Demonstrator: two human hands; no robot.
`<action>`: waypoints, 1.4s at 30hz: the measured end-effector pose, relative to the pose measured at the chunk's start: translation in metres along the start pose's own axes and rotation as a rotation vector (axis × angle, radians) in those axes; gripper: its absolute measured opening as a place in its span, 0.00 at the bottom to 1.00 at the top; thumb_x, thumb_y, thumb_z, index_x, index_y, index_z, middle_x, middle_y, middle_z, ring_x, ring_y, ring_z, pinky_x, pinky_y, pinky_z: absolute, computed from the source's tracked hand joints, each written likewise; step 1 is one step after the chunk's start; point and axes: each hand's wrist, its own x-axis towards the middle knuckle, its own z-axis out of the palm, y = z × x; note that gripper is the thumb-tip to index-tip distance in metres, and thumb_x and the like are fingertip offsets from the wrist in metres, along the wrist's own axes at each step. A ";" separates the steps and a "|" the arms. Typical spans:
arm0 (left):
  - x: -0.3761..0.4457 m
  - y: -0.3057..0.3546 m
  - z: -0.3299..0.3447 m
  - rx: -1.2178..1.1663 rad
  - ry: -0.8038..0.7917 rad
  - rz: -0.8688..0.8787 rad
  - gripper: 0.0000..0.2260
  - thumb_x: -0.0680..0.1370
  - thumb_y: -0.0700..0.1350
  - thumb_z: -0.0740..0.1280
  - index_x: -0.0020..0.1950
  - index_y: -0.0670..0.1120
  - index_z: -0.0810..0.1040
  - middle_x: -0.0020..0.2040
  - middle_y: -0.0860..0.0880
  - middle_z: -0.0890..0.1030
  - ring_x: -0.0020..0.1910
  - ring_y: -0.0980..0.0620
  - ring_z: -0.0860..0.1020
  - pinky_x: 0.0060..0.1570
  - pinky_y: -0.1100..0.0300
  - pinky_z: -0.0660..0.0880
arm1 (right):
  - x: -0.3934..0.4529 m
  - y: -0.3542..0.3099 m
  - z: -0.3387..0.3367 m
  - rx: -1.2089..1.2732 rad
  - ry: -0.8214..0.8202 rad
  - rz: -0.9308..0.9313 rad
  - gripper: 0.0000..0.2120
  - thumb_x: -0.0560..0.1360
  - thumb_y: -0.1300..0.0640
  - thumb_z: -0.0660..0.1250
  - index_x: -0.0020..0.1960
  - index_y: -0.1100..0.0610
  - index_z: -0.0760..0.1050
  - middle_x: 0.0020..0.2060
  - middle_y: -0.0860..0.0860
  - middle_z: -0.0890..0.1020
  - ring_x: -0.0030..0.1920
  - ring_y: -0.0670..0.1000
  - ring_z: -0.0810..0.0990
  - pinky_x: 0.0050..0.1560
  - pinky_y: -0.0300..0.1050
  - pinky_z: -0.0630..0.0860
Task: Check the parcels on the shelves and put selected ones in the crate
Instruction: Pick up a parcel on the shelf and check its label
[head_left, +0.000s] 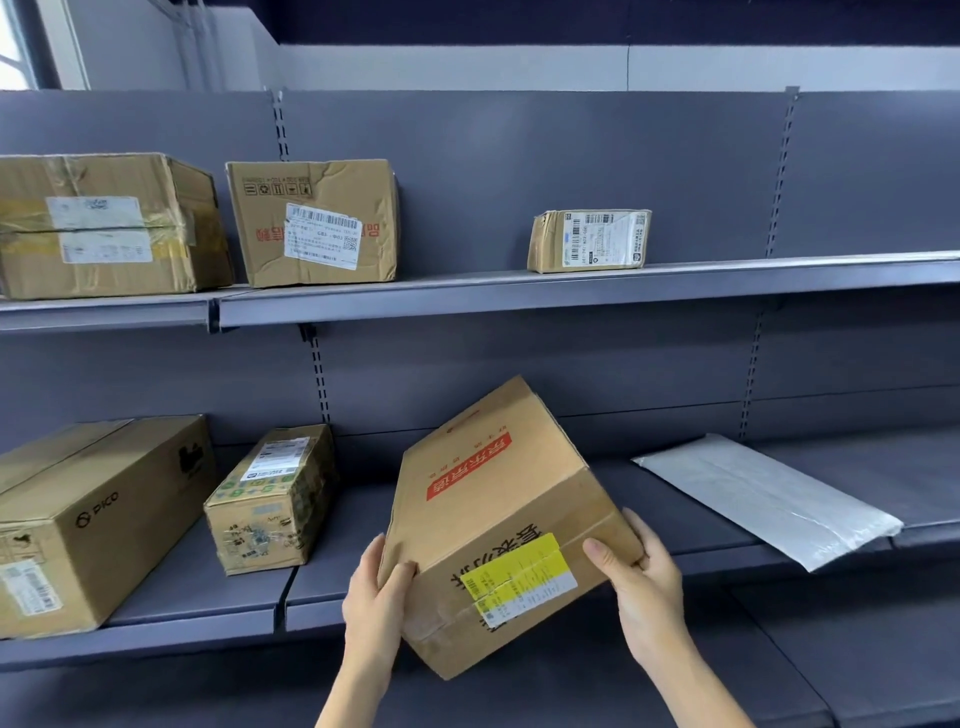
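Parcel (498, 519) (tilted) gripped between fingers (605, 553) of both hands.

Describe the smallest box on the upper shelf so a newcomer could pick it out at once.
Start at the upper shelf of the grey rack. Two big boxes sit at its left end; go right past a wide gap to the small box standing alone. It is the smallest on that shelf, and white labels with barcodes cover most of its front.
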 end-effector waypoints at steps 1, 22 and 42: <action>-0.001 0.003 0.000 0.156 0.019 0.020 0.36 0.64 0.63 0.59 0.72 0.55 0.63 0.71 0.49 0.66 0.69 0.47 0.62 0.65 0.48 0.63 | 0.000 -0.001 0.002 0.007 -0.001 -0.009 0.64 0.34 0.41 0.82 0.67 0.58 0.68 0.49 0.51 0.83 0.48 0.48 0.82 0.42 0.32 0.79; -0.029 0.103 0.029 0.213 -0.189 0.588 0.25 0.71 0.47 0.73 0.63 0.62 0.67 0.57 0.59 0.78 0.54 0.63 0.76 0.53 0.64 0.75 | -0.022 -0.041 0.042 -0.350 -0.127 -0.349 0.30 0.66 0.68 0.74 0.61 0.44 0.73 0.61 0.51 0.79 0.57 0.45 0.80 0.54 0.37 0.78; -0.025 0.112 -0.001 1.022 0.116 0.862 0.27 0.64 0.67 0.58 0.50 0.50 0.78 0.49 0.53 0.79 0.51 0.48 0.77 0.54 0.51 0.71 | -0.028 -0.016 0.068 -0.441 -0.393 -0.242 0.31 0.69 0.56 0.70 0.64 0.34 0.63 0.63 0.41 0.75 0.64 0.44 0.73 0.63 0.48 0.74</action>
